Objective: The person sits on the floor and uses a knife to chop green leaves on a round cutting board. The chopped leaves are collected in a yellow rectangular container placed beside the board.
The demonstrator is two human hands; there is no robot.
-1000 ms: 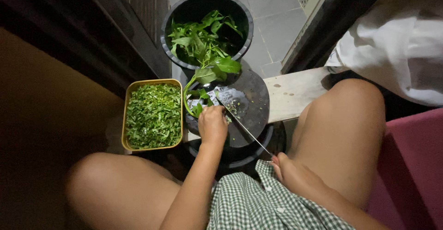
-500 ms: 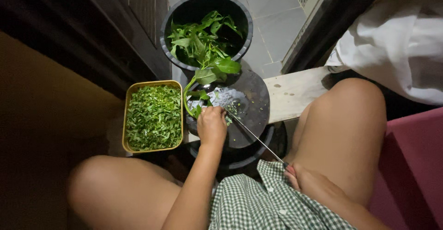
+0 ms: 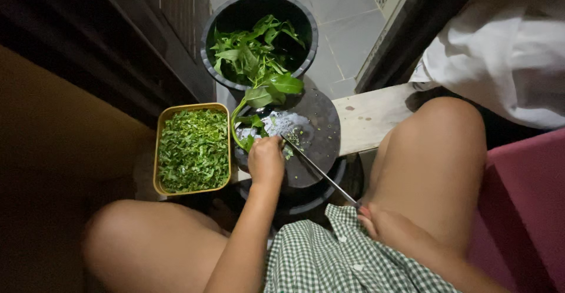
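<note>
Leafy greens (image 3: 254, 112) at centre frame, pinned on a dark round board (image 3: 318, 129) by the closed left hand (image 3: 266, 160).
The right hand (image 3: 385, 229), lower right, grips a long knife (image 3: 321, 170); safest with fingertips curled back, blade slicing beside the knuckles.

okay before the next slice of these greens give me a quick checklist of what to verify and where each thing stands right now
1. Left hand pinning the leafy stems on the round dark board: ok.
2. Fingertips tucked clear of the blade: cannot tell.
3. Right hand gripping the knife handle: ok.
4. Knife tip over the board: ok.
5. Room in the yellow tub of chopped greens: ok, though nearly full.
</note>
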